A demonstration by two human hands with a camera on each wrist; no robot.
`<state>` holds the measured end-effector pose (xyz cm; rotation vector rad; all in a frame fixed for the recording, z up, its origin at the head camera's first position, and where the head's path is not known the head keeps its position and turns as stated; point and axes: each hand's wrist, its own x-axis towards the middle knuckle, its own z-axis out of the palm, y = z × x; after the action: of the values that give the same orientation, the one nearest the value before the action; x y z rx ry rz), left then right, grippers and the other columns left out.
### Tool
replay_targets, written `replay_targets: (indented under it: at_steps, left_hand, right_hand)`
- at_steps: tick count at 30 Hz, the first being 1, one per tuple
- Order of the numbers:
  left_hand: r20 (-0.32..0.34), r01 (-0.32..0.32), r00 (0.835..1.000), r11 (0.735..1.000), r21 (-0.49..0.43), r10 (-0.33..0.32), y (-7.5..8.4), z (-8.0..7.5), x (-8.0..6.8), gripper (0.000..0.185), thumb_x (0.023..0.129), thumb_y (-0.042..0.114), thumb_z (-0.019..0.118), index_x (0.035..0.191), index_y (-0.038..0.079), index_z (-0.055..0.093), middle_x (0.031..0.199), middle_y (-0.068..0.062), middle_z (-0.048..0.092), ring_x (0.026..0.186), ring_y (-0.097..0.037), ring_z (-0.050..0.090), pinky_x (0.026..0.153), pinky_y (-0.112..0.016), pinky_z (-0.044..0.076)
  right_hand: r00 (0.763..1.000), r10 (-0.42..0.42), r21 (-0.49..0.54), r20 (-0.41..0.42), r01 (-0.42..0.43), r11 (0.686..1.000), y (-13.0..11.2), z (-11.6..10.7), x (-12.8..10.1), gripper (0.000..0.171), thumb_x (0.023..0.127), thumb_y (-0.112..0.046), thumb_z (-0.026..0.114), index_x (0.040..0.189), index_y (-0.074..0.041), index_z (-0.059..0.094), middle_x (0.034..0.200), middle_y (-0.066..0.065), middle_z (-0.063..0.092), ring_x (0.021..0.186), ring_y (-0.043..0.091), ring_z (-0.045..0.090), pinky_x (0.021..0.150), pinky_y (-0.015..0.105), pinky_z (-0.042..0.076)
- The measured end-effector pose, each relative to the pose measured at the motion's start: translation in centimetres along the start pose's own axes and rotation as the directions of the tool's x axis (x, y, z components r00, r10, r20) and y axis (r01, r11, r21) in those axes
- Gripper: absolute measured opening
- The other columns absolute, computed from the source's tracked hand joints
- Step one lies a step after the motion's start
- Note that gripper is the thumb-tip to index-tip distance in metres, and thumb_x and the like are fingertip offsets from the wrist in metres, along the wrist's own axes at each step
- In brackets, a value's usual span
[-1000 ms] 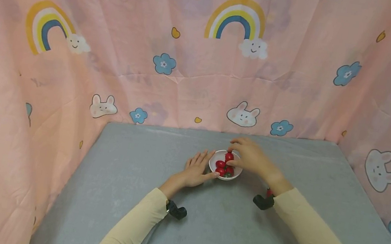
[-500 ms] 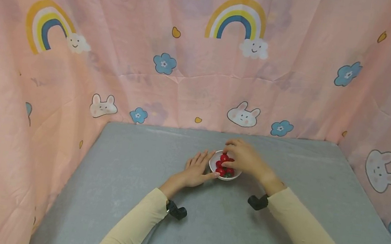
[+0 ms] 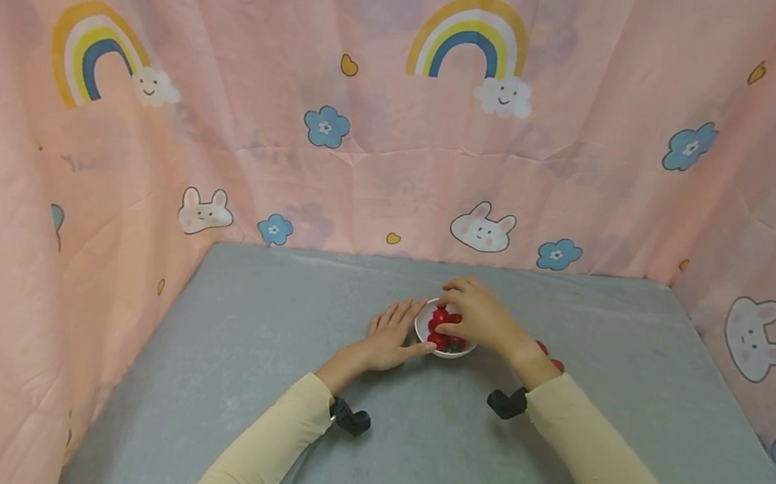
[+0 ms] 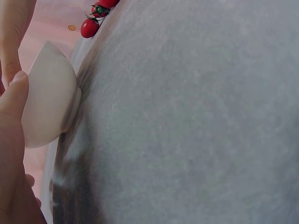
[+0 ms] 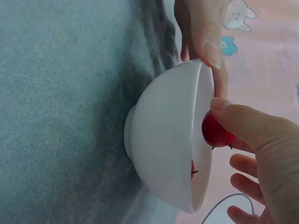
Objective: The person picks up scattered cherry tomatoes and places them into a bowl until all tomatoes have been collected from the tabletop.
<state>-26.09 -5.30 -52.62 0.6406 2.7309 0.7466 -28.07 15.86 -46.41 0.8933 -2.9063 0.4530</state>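
A white bowl [image 5: 161, 135] stands upright on the grey cloth, holding several red cherry tomatoes [image 3: 438, 341]. Over its opening, my right hand [image 3: 487, 320] pinches a cherry tomato [image 5: 216, 130] between thumb and fingers, as the right wrist view shows. At the bowl's left side lies my left hand [image 3: 388, 342], its fingers spread and straight. Its thumb [image 4: 17, 86] touches the rim on the near side. Part of the bowl's contents is hidden behind the right hand.
Beyond the bowl, in the left wrist view, several more cherry tomatoes [image 4: 89, 28] with green stems lie on the cloth. In the head view the right forearm partly covers them. A pink patterned curtain [image 3: 366, 188] hangs behind and beside the grey tabletop [image 3: 274, 300].
My right hand has shifted a little left over the bowl with the tomato in its fingers. Red tomatoes now show beside the right wrist. The left hand has stayed still.
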Motion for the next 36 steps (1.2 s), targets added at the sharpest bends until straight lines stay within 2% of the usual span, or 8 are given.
replay_targets:
  at_steps: [7,23,36]
  left_hand:
    - [0.006,0.004,1.000,1.000,-0.018,-0.004,0.1,-0.3,-0.3,0.090,0.095,0.065,0.047,0.161,0.026,-0.001,0.169,-0.009,0.004,0.156,-0.035,0.003,0.121,-0.062,0.007]
    - [0.013,-0.005,1.000,1.000,0.001,0.005,-0.3,-0.4,-0.3,0.087,0.096,0.064,0.047,0.161,0.028,0.000,0.169,-0.009,0.004,0.157,-0.035,0.003,0.121,-0.061,0.008]
    - [0.018,-0.005,1.000,1.000,0.000,0.005,-0.2,-0.3,-0.4,0.089,0.095,0.068,0.045,0.160,0.029,0.000,0.169,-0.008,0.003,0.156,-0.035,0.002,0.121,-0.062,0.006]
  right_hand:
    - [1.000,-0.012,0.014,-0.021,0.012,1.000,0.1,-0.1,-0.2,0.042,0.080,-0.035,0.082,0.113,-0.010,0.073,0.135,0.015,0.060,0.127,0.035,0.051,0.106,0.059,0.043]
    - [0.999,0.021,0.064,-0.030,-0.019,0.998,0.7,-1.0,-0.7,0.042,0.080,-0.035,0.083,0.111,-0.010,0.073,0.136,0.015,0.060,0.128,0.035,0.051,0.108,0.060,0.040]
    - [0.999,0.016,0.041,-0.028,-0.015,0.999,0.0,-1.0,-0.7,0.045,0.079,-0.041,0.082,0.114,-0.014,0.072,0.138,0.011,0.059,0.129,0.034,0.051,0.106,0.058,0.044]
